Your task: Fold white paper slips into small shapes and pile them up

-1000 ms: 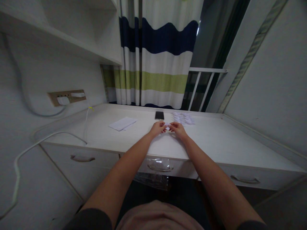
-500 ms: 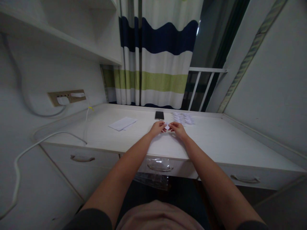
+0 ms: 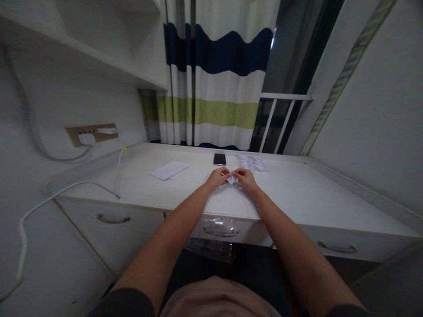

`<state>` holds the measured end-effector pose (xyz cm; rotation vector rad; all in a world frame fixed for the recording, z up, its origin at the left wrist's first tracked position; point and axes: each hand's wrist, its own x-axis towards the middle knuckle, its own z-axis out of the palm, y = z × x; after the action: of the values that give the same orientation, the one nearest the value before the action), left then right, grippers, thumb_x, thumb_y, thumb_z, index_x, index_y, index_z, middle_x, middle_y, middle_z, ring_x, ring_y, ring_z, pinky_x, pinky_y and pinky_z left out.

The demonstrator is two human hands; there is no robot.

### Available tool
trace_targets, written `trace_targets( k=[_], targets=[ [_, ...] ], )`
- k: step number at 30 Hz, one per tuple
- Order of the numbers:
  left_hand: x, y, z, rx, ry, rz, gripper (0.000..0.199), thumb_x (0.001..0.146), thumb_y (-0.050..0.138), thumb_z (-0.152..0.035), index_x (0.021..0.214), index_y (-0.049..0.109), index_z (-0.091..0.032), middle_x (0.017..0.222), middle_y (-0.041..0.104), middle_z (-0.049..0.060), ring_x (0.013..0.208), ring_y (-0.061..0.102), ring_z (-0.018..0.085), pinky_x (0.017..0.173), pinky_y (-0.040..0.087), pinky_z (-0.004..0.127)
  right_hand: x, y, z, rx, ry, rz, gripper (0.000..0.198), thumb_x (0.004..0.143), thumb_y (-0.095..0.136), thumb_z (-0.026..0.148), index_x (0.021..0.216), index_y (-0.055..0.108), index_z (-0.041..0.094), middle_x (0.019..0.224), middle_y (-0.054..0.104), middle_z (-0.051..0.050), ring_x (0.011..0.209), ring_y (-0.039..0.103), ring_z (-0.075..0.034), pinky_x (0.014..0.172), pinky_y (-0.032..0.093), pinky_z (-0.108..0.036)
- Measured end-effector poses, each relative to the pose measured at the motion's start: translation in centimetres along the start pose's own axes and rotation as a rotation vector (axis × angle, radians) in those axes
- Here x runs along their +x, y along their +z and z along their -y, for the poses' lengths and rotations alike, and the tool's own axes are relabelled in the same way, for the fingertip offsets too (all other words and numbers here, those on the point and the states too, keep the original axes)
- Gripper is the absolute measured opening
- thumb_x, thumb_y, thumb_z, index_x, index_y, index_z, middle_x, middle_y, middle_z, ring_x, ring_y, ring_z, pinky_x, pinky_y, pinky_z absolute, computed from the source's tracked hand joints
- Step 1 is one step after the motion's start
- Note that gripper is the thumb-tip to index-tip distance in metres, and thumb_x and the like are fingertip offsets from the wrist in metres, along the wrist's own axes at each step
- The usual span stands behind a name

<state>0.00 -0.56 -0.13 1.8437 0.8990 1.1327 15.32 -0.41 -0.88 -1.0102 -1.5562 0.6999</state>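
Between my two hands is a small piece of folded white paper (image 3: 231,179), just above the middle of the desk. My left hand (image 3: 218,177) pinches its left side. Fingers of my right hand (image 3: 243,176) are closed on the right side, and the fingertips of both hands nearly meet at its top. Parts of the paper are hidden behind the fingers. Just past my right hand lies a group of several small folded white paper pieces (image 3: 253,163). A dark phone (image 3: 220,159) lies flat beyond my left hand.
Flat white paper sheets (image 3: 169,170) lie on the left of the white desk (image 3: 297,193). A white cable (image 3: 76,185) crosses the desk's left edge near a wall socket (image 3: 91,134). Drawers with handles (image 3: 220,232) run along the front. A striped curtain (image 3: 228,88) hangs behind.
My fingertips have drawn closer together at the top of the folded paper, and more of it shows below them. The phone, sheets and folded pieces have stayed put.
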Motion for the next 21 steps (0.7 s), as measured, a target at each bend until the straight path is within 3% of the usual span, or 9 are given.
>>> trace_targets(
  k=[13, 21],
  targets=[
    [-0.10, 0.14, 0.12, 0.048, 0.026, -0.028, 0.012, 0.072, 0.060, -0.023, 0.073, 0.052, -0.014, 0.065, 0.055, -0.002, 0.045, 0.055, 0.006, 0.038, 0.039, 0.013, -0.28, 0.26, 0.51, 0.062, 0.050, 0.019, 0.030, 0.055, 0.066, 0.046, 0.064, 0.061, 0.017, 0.058, 0.060, -0.001, 0.055, 0.053, -0.013, 0.048, 0.043, -0.024],
    [-0.24, 0.06, -0.20, 0.014, -0.029, -0.041, 0.012, 0.072, 0.059, -0.019, 0.084, 0.056, -0.016, 0.064, 0.055, -0.003, 0.043, 0.052, 0.005, 0.041, 0.041, 0.014, -0.27, 0.36, 0.37, 0.047, 0.050, 0.024, 0.032, 0.056, 0.065, 0.047, 0.066, 0.059, 0.018, 0.058, 0.057, 0.000, 0.055, 0.052, -0.012, 0.050, 0.044, -0.025]
  ],
)
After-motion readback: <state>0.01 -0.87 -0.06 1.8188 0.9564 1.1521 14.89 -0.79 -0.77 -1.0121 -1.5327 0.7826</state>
